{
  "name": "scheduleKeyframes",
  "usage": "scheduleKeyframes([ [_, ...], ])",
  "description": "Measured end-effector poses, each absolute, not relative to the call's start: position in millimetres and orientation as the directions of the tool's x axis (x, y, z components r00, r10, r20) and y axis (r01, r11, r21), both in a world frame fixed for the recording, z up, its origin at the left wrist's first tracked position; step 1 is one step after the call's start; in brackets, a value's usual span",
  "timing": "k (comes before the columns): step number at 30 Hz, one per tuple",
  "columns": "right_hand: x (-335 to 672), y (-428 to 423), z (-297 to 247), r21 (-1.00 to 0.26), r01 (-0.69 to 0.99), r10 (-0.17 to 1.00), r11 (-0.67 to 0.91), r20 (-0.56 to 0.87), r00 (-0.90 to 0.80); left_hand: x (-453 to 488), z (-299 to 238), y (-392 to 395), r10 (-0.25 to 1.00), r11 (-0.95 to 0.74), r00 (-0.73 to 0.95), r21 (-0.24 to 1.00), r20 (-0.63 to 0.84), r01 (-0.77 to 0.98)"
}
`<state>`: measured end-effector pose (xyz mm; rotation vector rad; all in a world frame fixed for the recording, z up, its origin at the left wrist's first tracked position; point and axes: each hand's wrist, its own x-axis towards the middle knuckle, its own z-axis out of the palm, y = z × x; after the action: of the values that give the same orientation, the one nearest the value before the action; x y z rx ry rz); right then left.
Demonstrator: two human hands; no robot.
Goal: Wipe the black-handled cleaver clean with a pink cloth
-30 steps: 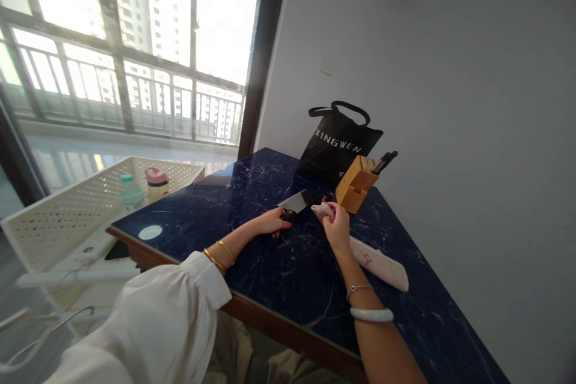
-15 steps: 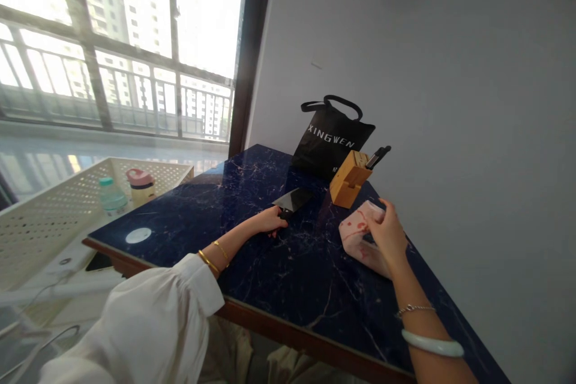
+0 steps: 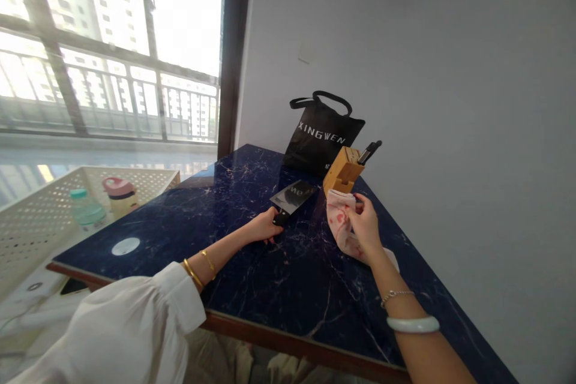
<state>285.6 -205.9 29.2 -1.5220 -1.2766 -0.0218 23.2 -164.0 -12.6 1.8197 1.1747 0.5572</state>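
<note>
- Head view: I looked down at a dark blue marble table [image 3: 252, 294] with both arms on it.
- My left hand [image 3: 265, 225] held a big cleaver [image 3: 292, 197] near the middle of the table. My fingers curled tight around its black handle [image 3: 280, 218], and the wide blade pointed far, away from me.
- My right hand [image 3: 366, 228] was to the right of the cleaver. Its fingers made a narrow pinch on a white cloth with red marks [image 3: 341, 222], and the cloth hung down to the table.
- A good, safe hold kept my fingers on the handle, behind the blade, and kept the cloth apart from the sharp edge.
- Far off stood a wooden knife block [image 3: 342, 171] and a black bag [image 3: 321, 135].
- On the left was a white basket [image 3: 144, 179] with a water bottle [image 3: 85, 211] and a pink-topped cup [image 3: 119, 196].
</note>
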Motion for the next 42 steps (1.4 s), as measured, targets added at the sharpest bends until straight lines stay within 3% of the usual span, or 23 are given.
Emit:
scheduleKeyframes([
  [5, 242.8, -182.6, 21.2, -0.678, 0.677, 0.759, 0.286, 0.592, 0.271, 24.9, -11.2, -173.8, 0.891, -0.320, 0.454, 0.722, 0.009, 0.613],
  [11, 201.3, -167.7, 8.9, -0.467, 0.821, 0.789, 0.328, 0.613, 0.034, 28.5, -13.7, -179.8, 0.867, -0.495, 0.458, 0.445, 0.196, 0.746],
  [16, 177.7, -169.1, 3.1, -0.311, 0.858, 0.772, 0.408, 0.619, -0.143, 29.0, -10.0, -179.9, 0.867, -0.494, 0.476, 0.388, 0.149, 0.778],
  [20, 174.3, -177.8, 9.6, -0.198, 0.904, 0.826, 0.380, 0.513, -0.235, 28.2, -9.2, -178.1, 0.863, -0.501, 0.483, 0.365, 0.147, 0.784],
  [25, 179.9, -191.5, 19.5, -0.148, 0.938, 0.888, 0.315, 0.396, -0.235, 29.4, -11.1, -179.0, 0.859, -0.510, 0.484, 0.371, 0.168, 0.776],
  [32, 173.3, -188.8, 18.9, -0.187, 0.942, 0.884, 0.278, 0.433, -0.175, 30.1, -13.1, -182.6, 0.870, -0.492, 0.456, 0.366, 0.187, 0.790],
  [37, 176.1, -191.4, 18.3, -0.134, 0.960, 0.894, 0.246, 0.415, -0.171, 28.3, -15.5, -183.0, 0.882, -0.470, 0.434, 0.410, 0.184, 0.781],
  [42, 196.0, -167.1, 23.7, -0.121, 0.971, 0.876, 0.206, 0.465, -0.128, 28.6, -11.8, -188.3, 0.857, -0.515, 0.472, 0.365, 0.207, 0.776],
])
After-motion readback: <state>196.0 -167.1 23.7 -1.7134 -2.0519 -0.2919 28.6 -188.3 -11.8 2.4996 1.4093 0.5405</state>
